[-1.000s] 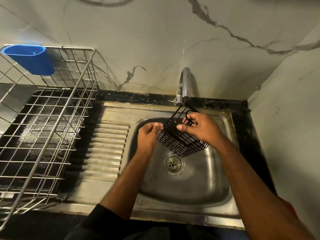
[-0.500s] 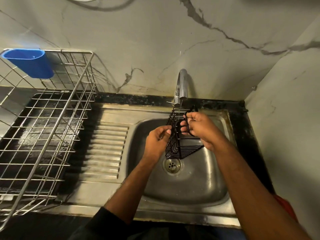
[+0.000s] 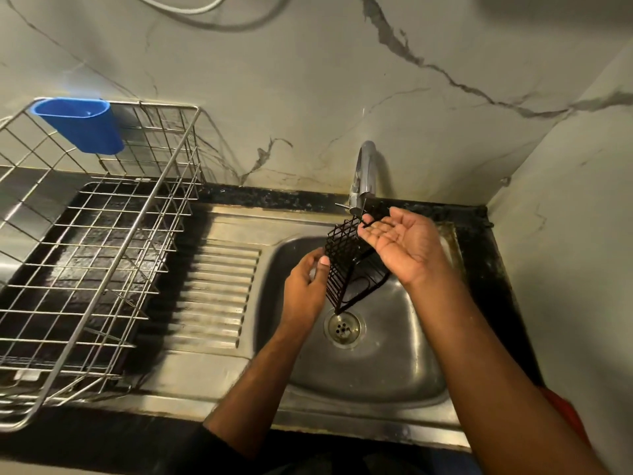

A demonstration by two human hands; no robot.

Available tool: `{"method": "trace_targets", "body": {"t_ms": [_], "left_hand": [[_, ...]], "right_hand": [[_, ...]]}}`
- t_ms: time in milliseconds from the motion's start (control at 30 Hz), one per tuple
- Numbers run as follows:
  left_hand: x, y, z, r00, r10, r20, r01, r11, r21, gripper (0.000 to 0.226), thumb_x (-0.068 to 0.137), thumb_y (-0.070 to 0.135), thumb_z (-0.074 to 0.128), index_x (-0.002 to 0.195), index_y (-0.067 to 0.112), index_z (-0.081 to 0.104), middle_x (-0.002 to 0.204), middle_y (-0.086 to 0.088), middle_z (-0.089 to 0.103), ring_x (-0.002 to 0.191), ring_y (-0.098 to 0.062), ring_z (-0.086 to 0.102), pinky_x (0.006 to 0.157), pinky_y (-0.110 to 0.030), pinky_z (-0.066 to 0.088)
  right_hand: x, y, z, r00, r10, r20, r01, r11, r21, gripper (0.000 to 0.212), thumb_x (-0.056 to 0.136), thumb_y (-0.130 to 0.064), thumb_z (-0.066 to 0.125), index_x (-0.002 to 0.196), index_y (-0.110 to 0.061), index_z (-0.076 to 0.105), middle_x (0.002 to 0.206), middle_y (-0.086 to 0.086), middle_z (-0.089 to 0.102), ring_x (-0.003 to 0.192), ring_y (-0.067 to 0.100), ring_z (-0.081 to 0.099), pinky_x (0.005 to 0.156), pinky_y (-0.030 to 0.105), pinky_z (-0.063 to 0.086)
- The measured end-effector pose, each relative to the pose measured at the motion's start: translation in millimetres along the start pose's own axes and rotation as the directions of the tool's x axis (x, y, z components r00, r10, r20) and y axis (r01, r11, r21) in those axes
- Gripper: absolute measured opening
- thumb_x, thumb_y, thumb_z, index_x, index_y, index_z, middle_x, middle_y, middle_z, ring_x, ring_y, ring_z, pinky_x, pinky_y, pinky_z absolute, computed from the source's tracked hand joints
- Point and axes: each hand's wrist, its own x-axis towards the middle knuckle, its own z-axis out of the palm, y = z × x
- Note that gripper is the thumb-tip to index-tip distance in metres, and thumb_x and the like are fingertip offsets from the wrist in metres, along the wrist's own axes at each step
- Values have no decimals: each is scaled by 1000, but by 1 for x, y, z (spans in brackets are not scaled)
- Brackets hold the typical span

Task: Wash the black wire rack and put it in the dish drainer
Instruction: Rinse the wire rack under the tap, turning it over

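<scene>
You've rotated the black wire rack (image 3: pixel 346 265) again: half a second back it hung roughly square under the tap (image 3: pixel 363 176), now it's tipped on end over the sink (image 3: pixel 370 378) bowl, low corner just above the drain (image 3: pixel 343 328). Your right hand (image 3: pixel 397 245) has let go of its curled hold and turned palm-up, fingers spread, only the tips touching the rack's top edge. Your left hand (image 3: pixel 306 286) pinches the rack's left side, thumb on the wire, and likely takes most of the weight. I read this as rinsing still in progress; can't tell if water is running. The spout sits right behind the rack's top, so little room there. The dish drainer (image 3: pixel 102 255) is well apart on the left, open-topped, with the ribbed draining board (image 3: pixel 215 296) between. A blue cup (image 3: pixel 80 125) hangs at its far corner.
</scene>
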Motion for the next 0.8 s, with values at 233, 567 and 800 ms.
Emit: {"method": "trace_targets", "body": {"t_ms": [233, 567, 800], "left_hand": [[-5, -7, -8, 998, -62, 28, 63, 998, -19, 40, 102, 24, 59, 140, 14, 57, 127, 8, 64, 103, 14, 57, 91, -9, 45], [8, -11, -14, 989, -1, 145, -24, 985, 170, 57, 85, 45, 78, 130, 16, 61, 118, 5, 69, 102, -9, 68, 88, -32, 58], [24, -8, -27, 986, 144, 88, -168, 869, 466, 39, 88, 62, 63, 81, 24, 69, 76, 10, 68, 70, -10, 66, 62, -38, 56]], "right_hand": [[0, 4, -1, 993, 9, 118, -31, 983, 182, 87, 98, -41, 50, 154, -1, -3, 157, 32, 19, 146, 49, 16, 118, 58, 18], [-19, 25, -7, 985, -46, 164, 45, 999, 14, 101, 91, -61, 50, 154, 1, 2, 155, 33, 23, 144, 50, 21, 96, 56, 45], [-28, 36, 0, 983, -159, 90, 163, 986, -39, 98, 91, -57, 51, 151, 7, 9, 151, 35, 30, 140, 49, 32, 96, 50, 50]]}}
